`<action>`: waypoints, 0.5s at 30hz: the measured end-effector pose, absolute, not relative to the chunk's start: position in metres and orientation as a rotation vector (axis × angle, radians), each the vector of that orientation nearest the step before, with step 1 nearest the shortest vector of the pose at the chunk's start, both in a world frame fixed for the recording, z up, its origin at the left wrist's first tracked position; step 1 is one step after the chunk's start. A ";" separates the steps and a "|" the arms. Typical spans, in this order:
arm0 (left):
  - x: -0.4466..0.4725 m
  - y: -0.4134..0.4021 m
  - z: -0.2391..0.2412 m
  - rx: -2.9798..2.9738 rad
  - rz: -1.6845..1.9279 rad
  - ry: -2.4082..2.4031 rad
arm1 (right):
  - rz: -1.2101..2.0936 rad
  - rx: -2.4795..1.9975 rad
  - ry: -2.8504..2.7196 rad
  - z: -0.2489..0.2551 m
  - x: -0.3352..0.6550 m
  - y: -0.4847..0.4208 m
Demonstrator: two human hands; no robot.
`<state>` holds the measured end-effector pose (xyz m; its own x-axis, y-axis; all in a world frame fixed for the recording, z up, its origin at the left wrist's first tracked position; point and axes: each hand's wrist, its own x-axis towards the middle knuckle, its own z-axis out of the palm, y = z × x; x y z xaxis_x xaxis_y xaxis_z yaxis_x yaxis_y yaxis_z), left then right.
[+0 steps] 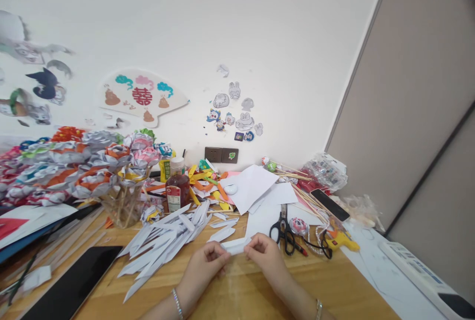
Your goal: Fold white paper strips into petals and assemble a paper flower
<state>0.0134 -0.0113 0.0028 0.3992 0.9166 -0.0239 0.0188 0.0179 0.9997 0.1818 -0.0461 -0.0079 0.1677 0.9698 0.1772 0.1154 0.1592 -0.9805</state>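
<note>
A small folded strip of white paper (236, 246) is stretched between my two hands, just above the wooden table (245, 293). My left hand (208, 263) pinches its left end between thumb and fingers. At the other end, my right hand (266, 255) grips it in the same way. Left of my hands lies a loose pile of folded white paper strips (166, 243). A few more folded white pieces (221, 231) rest just beyond the strip. Black-handled scissors (285, 231) lie close to my right hand, blades pointing away.
Paper flowers (92, 176) crowd the back left, some on sticks in a jar (124, 206). A ketchup bottle (178, 186) stands behind the strips. White sheets (252, 186), a phone (330, 205) and a yellow glue gun (341, 241) lie right. A black tablet (74, 283) lies front left.
</note>
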 end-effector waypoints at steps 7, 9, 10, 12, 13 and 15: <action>0.015 -0.011 0.000 1.335 0.871 0.968 | 0.894 -1.252 -1.237 -0.009 0.181 -0.046; 0.015 -0.012 0.000 1.319 0.866 0.993 | 0.900 -1.254 -1.232 -0.009 0.181 -0.046; 0.016 -0.012 0.001 1.309 0.866 1.009 | 0.907 -1.256 -1.229 -0.009 0.181 -0.046; 0.016 -0.013 0.002 1.293 0.865 1.036 | 0.923 -1.259 -1.223 -0.010 0.181 -0.045; 0.016 -0.013 0.003 1.289 0.866 1.047 | 0.933 -1.259 -1.220 -0.010 0.181 -0.045; 0.016 -0.013 0.003 1.289 0.862 1.063 | 0.956 -1.260 -1.214 -0.011 0.182 -0.045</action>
